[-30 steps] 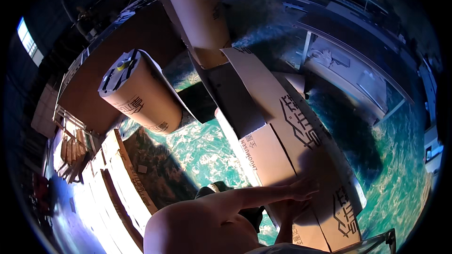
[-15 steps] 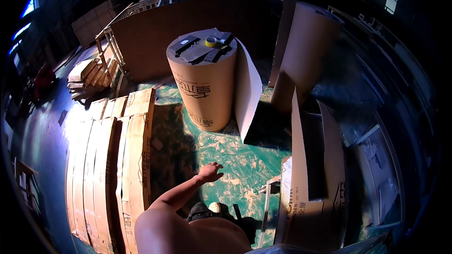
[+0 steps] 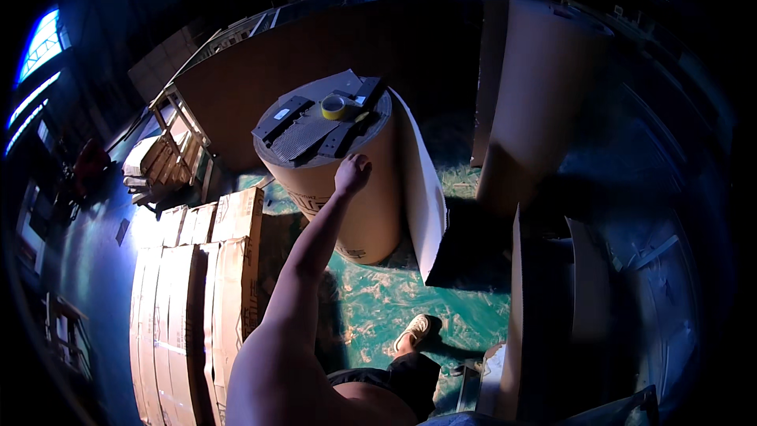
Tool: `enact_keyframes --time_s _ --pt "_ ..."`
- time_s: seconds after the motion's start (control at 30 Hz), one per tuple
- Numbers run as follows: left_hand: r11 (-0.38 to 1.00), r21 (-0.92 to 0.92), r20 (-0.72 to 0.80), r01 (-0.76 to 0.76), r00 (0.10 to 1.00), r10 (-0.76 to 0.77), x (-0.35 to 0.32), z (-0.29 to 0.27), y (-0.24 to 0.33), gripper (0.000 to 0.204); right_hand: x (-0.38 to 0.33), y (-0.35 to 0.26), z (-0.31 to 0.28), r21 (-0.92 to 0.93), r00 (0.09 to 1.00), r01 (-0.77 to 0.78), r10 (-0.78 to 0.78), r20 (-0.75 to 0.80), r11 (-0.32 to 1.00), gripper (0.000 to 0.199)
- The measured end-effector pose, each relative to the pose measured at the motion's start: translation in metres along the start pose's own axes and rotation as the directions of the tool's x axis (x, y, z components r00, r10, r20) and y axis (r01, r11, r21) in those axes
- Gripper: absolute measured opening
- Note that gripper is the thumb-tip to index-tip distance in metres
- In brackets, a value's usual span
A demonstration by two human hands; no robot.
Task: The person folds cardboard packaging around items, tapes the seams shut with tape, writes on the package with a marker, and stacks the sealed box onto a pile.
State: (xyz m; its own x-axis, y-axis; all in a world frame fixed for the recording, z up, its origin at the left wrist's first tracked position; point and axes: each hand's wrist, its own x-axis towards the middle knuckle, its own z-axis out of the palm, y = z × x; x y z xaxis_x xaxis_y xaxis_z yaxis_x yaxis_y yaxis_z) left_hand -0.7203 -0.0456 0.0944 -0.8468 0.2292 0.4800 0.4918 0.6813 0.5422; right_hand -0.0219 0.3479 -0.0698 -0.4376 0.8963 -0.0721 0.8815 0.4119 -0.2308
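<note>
My left hand (image 3: 352,174) is raised in front of the upper edge of a tall cardboard roll (image 3: 371,205), its fingers curled in and nothing visible in them. Whether it touches the roll I cannot tell. On top of the roll lie a yellow tape roll (image 3: 333,106), a grey corrugated sheet (image 3: 303,131) and dark flat strips (image 3: 285,117). A small yellow and dark object (image 3: 361,117) sits beside the tape. The roll's loose end (image 3: 423,189) stands out to its right. My right hand is out of the picture.
Long cardboard boxes (image 3: 167,323) are stacked at left. Another tall roll (image 3: 544,87) stands at the back right in shadow. An upright cardboard sheet (image 3: 512,331) rises at near right. Behind the roll runs a large brown panel (image 3: 315,39). Green sheeting (image 3: 371,292) covers the floor.
I have come closer to the roll, with one foot forward. My left hand has risen from low over the floor to the roll's top edge, and its fingers have curled.
</note>
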Motion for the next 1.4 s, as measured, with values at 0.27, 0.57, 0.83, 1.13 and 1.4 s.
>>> enact_keyframes --time_s 0.27,0.57,0.83,1.13,1.4 --pt "0.795 0.604 0.002 0.055 0.998 -0.070 0.159 0.034 -0.039 0.034 0.057 0.058 0.030 0.066 0.955 -0.297 0.294 0.047 0.953 0.077" --pt "0.568 0.796 -0.142 0.209 0.977 -0.161 0.203 0.010 -0.063 0.042 -0.011 0.135 0.030 0.150 0.845 -0.531 0.534 0.024 0.834 0.075" --pt "0.550 0.833 -0.020 0.065 0.996 -0.087 0.222 -0.073 -0.157 0.024 -0.276 0.241 -0.041 0.313 0.534 -0.798 0.845 -0.026 0.514 0.073" --pt "0.832 0.262 0.223 -0.489 0.869 0.441 -0.004 0.010 -0.040 0.032 -0.395 0.105 -0.070 0.048 0.372 -0.921 0.911 -0.177 0.386 0.047" --pt "0.759 -0.602 0.647 -0.247 0.406 0.645 -0.353 -0.060 0.135 0.014 -0.306 0.126 -0.059 0.152 0.607 -0.788 0.794 0.032 0.596 0.078"
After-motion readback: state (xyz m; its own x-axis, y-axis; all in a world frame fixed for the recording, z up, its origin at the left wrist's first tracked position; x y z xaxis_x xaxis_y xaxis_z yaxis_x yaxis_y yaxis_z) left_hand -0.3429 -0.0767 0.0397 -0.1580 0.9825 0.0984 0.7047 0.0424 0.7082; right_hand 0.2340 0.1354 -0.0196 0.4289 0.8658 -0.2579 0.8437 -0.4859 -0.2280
